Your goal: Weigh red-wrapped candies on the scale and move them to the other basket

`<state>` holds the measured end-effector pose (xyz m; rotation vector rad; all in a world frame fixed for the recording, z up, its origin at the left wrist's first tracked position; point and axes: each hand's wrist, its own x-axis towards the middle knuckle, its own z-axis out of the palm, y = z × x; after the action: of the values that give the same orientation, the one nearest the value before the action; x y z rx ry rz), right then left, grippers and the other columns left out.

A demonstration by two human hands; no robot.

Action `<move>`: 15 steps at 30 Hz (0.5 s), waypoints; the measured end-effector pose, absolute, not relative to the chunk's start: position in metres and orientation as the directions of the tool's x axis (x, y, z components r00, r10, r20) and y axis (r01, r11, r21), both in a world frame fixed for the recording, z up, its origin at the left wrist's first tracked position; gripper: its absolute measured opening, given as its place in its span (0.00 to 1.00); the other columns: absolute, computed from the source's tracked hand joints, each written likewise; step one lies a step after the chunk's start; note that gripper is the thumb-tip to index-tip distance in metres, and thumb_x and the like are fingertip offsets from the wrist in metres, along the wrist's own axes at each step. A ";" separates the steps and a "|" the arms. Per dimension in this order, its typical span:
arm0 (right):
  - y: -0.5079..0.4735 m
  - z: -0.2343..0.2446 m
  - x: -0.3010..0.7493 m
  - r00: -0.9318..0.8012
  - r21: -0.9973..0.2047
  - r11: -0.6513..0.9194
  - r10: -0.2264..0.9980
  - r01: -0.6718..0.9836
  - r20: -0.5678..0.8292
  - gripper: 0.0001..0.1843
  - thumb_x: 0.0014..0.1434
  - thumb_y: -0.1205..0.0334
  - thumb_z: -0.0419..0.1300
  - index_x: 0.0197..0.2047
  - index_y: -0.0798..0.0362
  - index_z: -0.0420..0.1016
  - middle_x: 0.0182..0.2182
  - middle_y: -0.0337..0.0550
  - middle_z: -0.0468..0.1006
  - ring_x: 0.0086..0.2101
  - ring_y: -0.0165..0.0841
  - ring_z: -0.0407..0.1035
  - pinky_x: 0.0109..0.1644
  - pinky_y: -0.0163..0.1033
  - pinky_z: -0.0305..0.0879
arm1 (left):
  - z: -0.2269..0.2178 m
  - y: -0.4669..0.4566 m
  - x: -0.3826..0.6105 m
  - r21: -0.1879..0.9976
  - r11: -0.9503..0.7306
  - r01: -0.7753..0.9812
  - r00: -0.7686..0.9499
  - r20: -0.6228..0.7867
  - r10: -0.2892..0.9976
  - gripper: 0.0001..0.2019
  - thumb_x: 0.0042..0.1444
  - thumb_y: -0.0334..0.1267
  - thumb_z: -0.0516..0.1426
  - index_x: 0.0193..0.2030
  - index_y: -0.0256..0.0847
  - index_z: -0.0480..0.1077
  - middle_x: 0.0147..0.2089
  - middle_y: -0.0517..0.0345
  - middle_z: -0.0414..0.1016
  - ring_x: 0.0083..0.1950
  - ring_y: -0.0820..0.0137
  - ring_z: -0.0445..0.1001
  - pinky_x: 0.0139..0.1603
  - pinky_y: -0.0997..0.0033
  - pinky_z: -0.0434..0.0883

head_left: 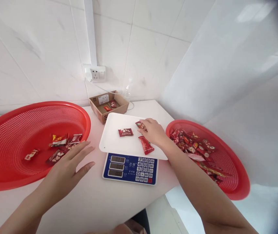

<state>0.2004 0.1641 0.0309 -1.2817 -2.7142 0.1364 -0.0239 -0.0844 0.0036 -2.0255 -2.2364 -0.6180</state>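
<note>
My right hand (pixel 153 130) is over the white pan (pixel 114 143) of a digital scale, its thumb and fingers closed around a dark red wrapped candy (pixel 141 126). Two more wrapped candies lie on the pan: a dark red one (pixel 125 132) at the left and a brighter red one (pixel 146 145) just below my hand. The scale's blue panel (pixel 130 168) has small displays and a keypad facing me. My left hand (pixel 74 162) is open, fingers spread and empty, by the near right rim of a red basket (pixel 14 115) with several wrapped snacks (pixel 59 140) inside.
A second red basket (pixel 241 169), holding many wrapped candies (pixel 193 146), sits at the right, close to the glossy side wall. Behind the scale stands a small cardboard box (pixel 99 112) with a few packets. A clear bottle (pixel 127 89) and a wall socket (pixel 95 74) with a cable are at the back.
</note>
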 end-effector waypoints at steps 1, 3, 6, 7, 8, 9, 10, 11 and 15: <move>0.161 0.029 0.201 -0.669 -0.123 0.672 0.740 0.730 0.070 0.26 0.63 0.50 0.52 0.62 0.51 0.65 0.61 0.52 0.64 0.60 0.48 0.55 0.60 0.53 0.55 | 0.004 -0.083 -0.022 0.257 0.045 0.965 -0.125 0.307 0.944 0.24 0.62 0.55 0.47 0.58 0.47 0.66 0.63 0.50 0.67 0.63 0.55 0.66 0.55 0.56 0.73; 0.153 0.025 0.197 -0.762 -0.110 0.759 0.648 0.642 0.021 0.29 0.63 0.45 0.50 0.64 0.47 0.61 0.66 0.47 0.55 0.66 0.49 0.42 0.65 0.58 0.44 | 0.004 -0.079 -0.019 0.269 0.015 0.963 -0.103 0.318 0.942 0.24 0.62 0.55 0.47 0.58 0.46 0.66 0.63 0.49 0.67 0.63 0.56 0.66 0.56 0.56 0.72; 0.139 0.019 0.187 -0.865 -0.144 0.853 0.498 0.502 -0.065 0.33 0.63 0.41 0.47 0.67 0.44 0.56 0.68 0.42 0.50 0.68 0.48 0.31 0.66 0.64 0.30 | 0.006 -0.074 -0.014 0.277 -0.030 0.960 -0.071 0.344 0.936 0.25 0.62 0.56 0.47 0.58 0.46 0.66 0.64 0.48 0.66 0.63 0.56 0.66 0.58 0.54 0.70; 0.136 0.018 0.184 -0.883 -0.168 0.867 0.462 0.469 -0.082 0.33 0.63 0.40 0.48 0.67 0.44 0.55 0.68 0.42 0.51 0.68 0.48 0.31 0.66 0.66 0.27 | 0.007 -0.074 -0.013 0.280 -0.032 0.960 -0.069 0.343 0.937 0.25 0.62 0.56 0.47 0.59 0.46 0.66 0.64 0.48 0.66 0.64 0.56 0.65 0.58 0.54 0.70; 0.133 0.017 0.182 -0.895 -0.197 0.873 0.438 0.447 -0.089 0.33 0.62 0.41 0.48 0.67 0.44 0.56 0.67 0.42 0.53 0.68 0.48 0.32 0.65 0.67 0.25 | 0.008 -0.074 -0.012 0.282 -0.024 0.959 -0.075 0.336 0.939 0.24 0.62 0.55 0.47 0.59 0.47 0.66 0.64 0.49 0.65 0.64 0.56 0.65 0.59 0.54 0.69; 0.131 0.017 0.181 -0.901 -0.229 0.872 0.423 0.432 -0.090 0.31 0.62 0.41 0.49 0.65 0.44 0.59 0.66 0.42 0.57 0.67 0.47 0.34 0.65 0.67 0.25 | 0.009 -0.075 -0.013 0.285 -0.008 0.959 -0.088 0.322 0.943 0.24 0.62 0.55 0.47 0.59 0.47 0.65 0.64 0.50 0.65 0.64 0.56 0.64 0.59 0.54 0.69; 0.130 0.018 0.182 -0.906 -0.262 0.868 0.415 0.422 -0.086 0.29 0.62 0.42 0.51 0.62 0.44 0.63 0.64 0.42 0.61 0.67 0.47 0.36 0.65 0.67 0.25 | 0.010 -0.077 -0.014 0.286 0.014 0.958 -0.105 0.306 0.946 0.24 0.62 0.55 0.47 0.59 0.48 0.65 0.65 0.50 0.65 0.65 0.56 0.63 0.59 0.54 0.69; 0.129 0.020 0.184 -0.911 -0.292 0.865 0.406 0.409 -0.073 0.25 0.62 0.44 0.52 0.59 0.44 0.68 0.61 0.42 0.65 0.67 0.47 0.39 0.65 0.67 0.26 | 0.011 -0.079 -0.015 0.288 0.036 0.957 -0.124 0.291 0.949 0.23 0.62 0.55 0.47 0.59 0.48 0.66 0.65 0.51 0.65 0.65 0.56 0.63 0.59 0.54 0.69; 0.131 0.035 0.212 -0.893 -0.388 0.839 0.443 0.381 0.081 0.17 0.62 0.49 0.54 0.49 0.46 0.74 0.56 0.44 0.71 0.64 0.45 0.48 0.66 0.60 0.41 | 0.014 -0.089 -0.022 0.311 0.112 0.944 -0.196 0.252 0.948 0.23 0.62 0.55 0.47 0.58 0.48 0.66 0.65 0.53 0.64 0.65 0.57 0.62 0.60 0.53 0.68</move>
<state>0.2115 0.1310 0.0351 -0.6429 -2.8504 0.5498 -0.0216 -0.0891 0.0137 -1.9981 -2.3502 -0.6437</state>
